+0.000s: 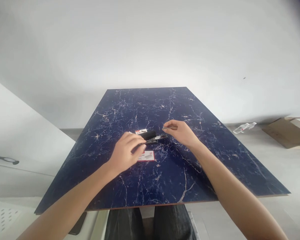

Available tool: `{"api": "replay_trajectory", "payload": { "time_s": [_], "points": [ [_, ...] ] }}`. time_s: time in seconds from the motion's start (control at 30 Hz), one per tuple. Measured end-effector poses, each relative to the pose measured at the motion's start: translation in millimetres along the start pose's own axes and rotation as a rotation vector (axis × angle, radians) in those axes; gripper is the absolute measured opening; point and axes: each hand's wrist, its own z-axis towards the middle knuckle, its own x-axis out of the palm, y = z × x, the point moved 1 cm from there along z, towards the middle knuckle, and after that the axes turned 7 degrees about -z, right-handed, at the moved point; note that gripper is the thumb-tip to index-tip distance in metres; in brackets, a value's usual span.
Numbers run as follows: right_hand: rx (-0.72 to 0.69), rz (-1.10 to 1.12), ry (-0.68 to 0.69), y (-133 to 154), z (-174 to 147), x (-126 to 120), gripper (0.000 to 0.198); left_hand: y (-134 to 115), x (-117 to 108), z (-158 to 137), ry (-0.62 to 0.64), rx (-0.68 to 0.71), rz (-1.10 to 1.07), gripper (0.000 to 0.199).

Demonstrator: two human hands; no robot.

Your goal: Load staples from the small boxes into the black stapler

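Note:
A black stapler point(150, 135) is on the blue table, its top part swung open and its metal tray showing. My left hand point(126, 150) is closed around the stapler's left side, thumb and fingers pinching it. To the right of the stapler, my right hand point(178, 131) pinches a small metallic strip of staples point(165, 128) between thumb and fingertips, close to the tray's end but apart from it. A white and red staple box point(149, 155) lies just in front of the stapler, partly covered by my left hand. Behind the stapler is a small white box point(140, 131).
The blue marble-patterned table point(150, 103) reaches back to a white wall point(150, 43). On the floor at the right are a clear plastic bottle point(244, 127) and a cardboard box point(286, 133). A white cabinet point(22, 133) stands at the left.

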Motion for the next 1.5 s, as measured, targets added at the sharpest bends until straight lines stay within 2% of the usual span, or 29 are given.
{"api": "replay_trajectory", "payload": {
  "time_s": [0.1, 0.27, 0.33, 0.43, 0.53, 0.67, 0.77, 0.87, 0.97, 1.17, 1.27, 1.37, 1.43, 1.5],
  "points": [
    [-0.063, 0.014, 0.038, 12, -10, 13, 0.015, 5, -10, 2, -0.1, -0.13, -0.1, 0.016],
    [-0.329, 0.134, 0.059, 48, -43, 36, 0.008, -7, -1, -1, 0.036, -0.469, -0.557, 0.028],
    [-0.406, 0.118, 0.073, 56, -53, 41, 0.011, -12, 5, -2, 0.035, -0.582, -0.742, 0.029],
    [-0.478, 0.05, 0.081, 60, -58, 43, 0.014, -14, 9, 0, 0.011, -0.675, -0.91, 0.026],
    [-0.514, 0.004, 0.068, 57, -57, 41, 0.013, -11, 10, 1, 0.009, -0.741, -0.952, 0.026],
    [-0.44, -0.137, 0.003, 47, -44, 23, 0.009, -7, 2, 1, -0.016, -0.711, -0.81, 0.026],
    [-0.298, -0.293, -0.029, 30, -26, 4, 0.011, 0, -9, 2, -0.151, -0.624, -0.635, 0.023],
    [-0.197, -0.353, 0.094, 13, -10, -2, 0.01, 11, -17, 1, -0.253, -0.569, -0.537, 0.022],
    [-0.15, -0.339, 0.166, 2, -3, 4, 0.007, 22, -16, 0, -0.261, -0.558, -0.512, 0.023],
    [-0.132, -0.329, 0.192, 0, -2, 16, 0.006, 22, -13, -2, -0.139, -0.537, -0.422, 0.023],
    [-0.16, -0.379, 0.22, 5, -5, 9, 0.005, 21, -20, 2, -0.034, -0.449, -0.217, 0.022],
    [-0.12, -0.474, 0.176, 10, -9, -7, 0.008, 27, -29, 7, 0.171, -0.335, -0.002, 0.04],
    [-0.071, -0.549, 0.153, 14, -15, -16, 0.009, 34, -32, 8, 0.299, -0.326, 0.054, 0.056],
    [-0.056, -0.601, 0.181, 19, -22, -15, 0.009, 40, -31, 8, 0.357, -0.352, 0.059, 0.059]
  ]
}}
